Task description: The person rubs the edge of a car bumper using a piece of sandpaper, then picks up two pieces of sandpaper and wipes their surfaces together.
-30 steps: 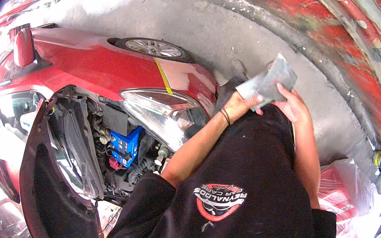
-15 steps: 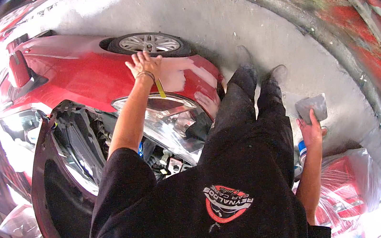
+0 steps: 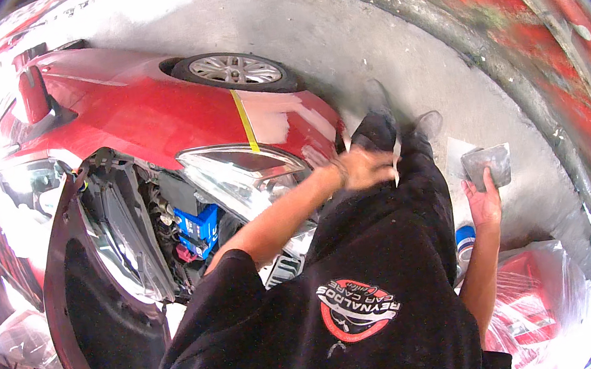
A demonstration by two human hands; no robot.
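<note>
My left hand (image 3: 368, 167) is in front of my dark trousers, near the front corner of a red car (image 3: 145, 122). Motion smears its fingers, so I cannot tell whether they hold anything. On the right, my right hand (image 3: 486, 200) grips a flat, grey, rectangular piece (image 3: 491, 166), thumb on top. A paler sheet (image 3: 458, 155) shows behind that piece; whether it is held too is unclear. A yellow tape strip (image 3: 245, 120) runs down the fender from the wheel arch to the headlight (image 3: 242, 173). Beside it lies a pale, dull patch (image 3: 268, 117) on the paintwork.
The hood (image 3: 106, 306) stands raised, exposing the engine bay with a blue battery (image 3: 198, 231). A front wheel (image 3: 236, 71) is beyond the fender. A blue-and-white can (image 3: 465, 240) stands by my right forearm. Plastic film (image 3: 540, 286) covers something red at the lower right.
My left hand has left the fender near the wheel and swung right, to in front of my legs. The whole yellow tape strip now shows. My right hand has barely moved.
</note>
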